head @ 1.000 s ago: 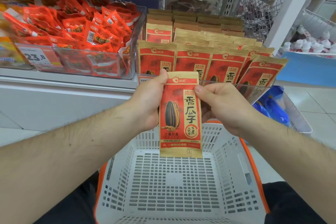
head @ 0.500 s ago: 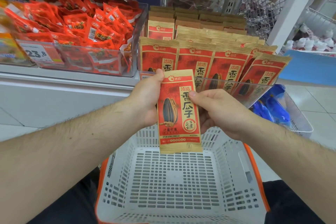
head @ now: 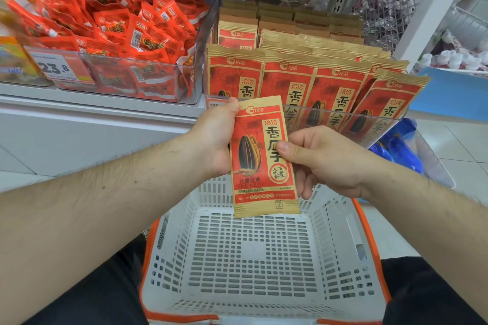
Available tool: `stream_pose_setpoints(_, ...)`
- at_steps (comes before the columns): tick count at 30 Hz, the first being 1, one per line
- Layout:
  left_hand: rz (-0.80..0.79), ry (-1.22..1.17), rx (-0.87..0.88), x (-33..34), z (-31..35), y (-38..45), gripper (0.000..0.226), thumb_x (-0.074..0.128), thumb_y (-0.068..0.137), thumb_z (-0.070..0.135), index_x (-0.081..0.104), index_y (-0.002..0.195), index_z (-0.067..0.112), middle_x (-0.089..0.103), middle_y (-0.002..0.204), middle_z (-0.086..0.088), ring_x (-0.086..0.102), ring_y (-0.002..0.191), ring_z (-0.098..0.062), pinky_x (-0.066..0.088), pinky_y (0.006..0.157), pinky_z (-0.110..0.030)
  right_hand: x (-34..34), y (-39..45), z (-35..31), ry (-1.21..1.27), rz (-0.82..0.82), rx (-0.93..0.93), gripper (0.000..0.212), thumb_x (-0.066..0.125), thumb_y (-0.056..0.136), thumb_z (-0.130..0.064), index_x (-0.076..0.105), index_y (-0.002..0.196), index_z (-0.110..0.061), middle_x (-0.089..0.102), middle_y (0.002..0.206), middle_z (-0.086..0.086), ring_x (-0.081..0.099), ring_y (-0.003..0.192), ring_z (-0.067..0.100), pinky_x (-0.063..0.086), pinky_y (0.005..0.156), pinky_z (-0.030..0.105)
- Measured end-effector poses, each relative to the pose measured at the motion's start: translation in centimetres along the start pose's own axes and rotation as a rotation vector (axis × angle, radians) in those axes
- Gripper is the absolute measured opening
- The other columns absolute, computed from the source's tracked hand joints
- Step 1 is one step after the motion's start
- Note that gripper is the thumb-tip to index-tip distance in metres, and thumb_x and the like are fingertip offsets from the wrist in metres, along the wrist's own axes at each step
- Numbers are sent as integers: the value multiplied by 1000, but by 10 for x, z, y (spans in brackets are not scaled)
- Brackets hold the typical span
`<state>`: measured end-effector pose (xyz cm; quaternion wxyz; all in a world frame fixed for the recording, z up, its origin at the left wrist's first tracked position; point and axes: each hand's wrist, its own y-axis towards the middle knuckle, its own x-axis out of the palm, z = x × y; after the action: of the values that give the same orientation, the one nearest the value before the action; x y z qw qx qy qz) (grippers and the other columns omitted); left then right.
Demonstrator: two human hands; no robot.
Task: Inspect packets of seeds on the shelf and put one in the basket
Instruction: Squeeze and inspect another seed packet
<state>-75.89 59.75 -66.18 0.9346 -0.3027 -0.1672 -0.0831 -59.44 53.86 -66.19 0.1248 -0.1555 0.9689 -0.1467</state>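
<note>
Both my hands hold one red and tan seed packet (head: 260,166) upright, front side toward me, above the far wall of the basket. My left hand (head: 215,140) grips its upper left edge with the thumb on top. My right hand (head: 319,158) pinches its right edge at mid-height, thumb on the front. Below lies the white slotted basket (head: 253,253) with an orange rim, nothing inside it. More seed packets (head: 314,87) of the same kind stand in rows in a clear bin on the shelf just behind.
A clear bin of small red snack packs (head: 126,42) sits to the left on the shelf, with a price tag (head: 56,67) reading 23.8. A white shelf post (head: 433,8) rises at right. Blue bags (head: 401,148) lie low right. Tiled floor surrounds.
The packet has tilted slightly, its top leaning left. My right hand has slid down its right edge toward the middle. The left hand keeps its grip at the top.
</note>
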Motion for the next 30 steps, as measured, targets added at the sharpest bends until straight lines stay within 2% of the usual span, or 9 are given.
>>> stream_pose_setpoints(3, -4, -26, -8, 0, -1, 1, 48, 37, 105, 49, 63, 117, 11, 76, 90, -18, 74, 69, -31, 59, 51, -47, -1, -2, -1, 8, -36, 1, 40, 64, 76, -34, 64, 96, 0, 72, 73, 15, 61, 47, 16, 51, 42, 23)
stream_pose_setpoints(10, 23, -29, 20, -1, -5, 2, 46, 35, 105, 48, 64, 113, 12, 76, 82, -15, 74, 63, -29, 57, 48, -44, -1, -6, -2, -68, -67, -6, 47, 72, 74, -20, 61, 116, -3, 70, 66, 10, 63, 48, 16, 52, 44, 24)
stream_pose_setpoints(15, 47, 107, 67, 0, -15, 3, 43, 39, 105, 45, 68, 94, 15, 77, 82, -9, 74, 69, -23, 59, 65, -37, 7, -10, -5, -275, 34, 14, 29, 76, 84, -10, 62, 110, -12, 66, 56, 5, 63, 51, 20, 55, 47, 28)
stream_pose_setpoints(18, 65, 218, 77, 3, -24, 2, 40, 43, 103, 43, 68, 84, 18, 75, 79, -5, 71, 76, -22, 56, 79, -40, 16, -10, -3, -511, 102, 35, 26, 77, 84, -15, 60, 103, -19, 63, 49, -1, 66, 48, 18, 58, 50, 33)
stream_pose_setpoints(21, 38, 224, 47, 5, -27, 1, 47, 41, 103, 42, 64, 71, 17, 68, 68, -6, 67, 67, -24, 56, 75, -39, 23, -10, -1, -572, 127, 0, 13, 69, 90, -28, 61, 96, -20, 65, 53, -4, 68, 50, 15, 59, 50, 34)
stream_pose_setpoints(23, -5, 238, 19, 6, -27, 1, 51, 38, 104, 41, 59, 65, 17, 65, 62, -7, 64, 64, -25, 56, 79, -43, 26, -10, -4, -568, 185, -43, 29, 51, 99, -37, 64, 90, -12, 69, 62, -1, 68, 51, 14, 58, 50, 31)
stream_pose_setpoints(25, -57, 271, 13, 6, -27, 2, 48, 37, 103, 41, 66, 76, 14, 68, 69, -10, 64, 69, -27, 57, 83, -47, 24, -8, -6, -532, 267, -65, 43, 41, 104, -37, 64, 82, -8, 67, 56, -4, 67, 48, 13, 57, 51, 30)
stream_pose_setpoints(28, -132, 325, 21, 8, -30, 2, 47, 36, 103, 43, 71, 107, 11, 72, 84, -13, 67, 77, -29, 55, 84, -45, 19, -3, -5, -363, 367, -101, 37, 44, 104, -24, 62, 79, -3, 67, 56, 3, 66, 49, 20, 57, 53, 36)
stream_pose_setpoints(30, -186, 328, 31, 9, -30, 2, 49, 37, 102, 47, 71, 108, 12, 71, 84, -12, 66, 75, -27, 56, 80, -41, 17, -1, -4, -206, 363, -103, 33, 45, 103, -16, 61, 78, -2, 68, 61, 10, 64, 50, 21, 55, 51, 35)
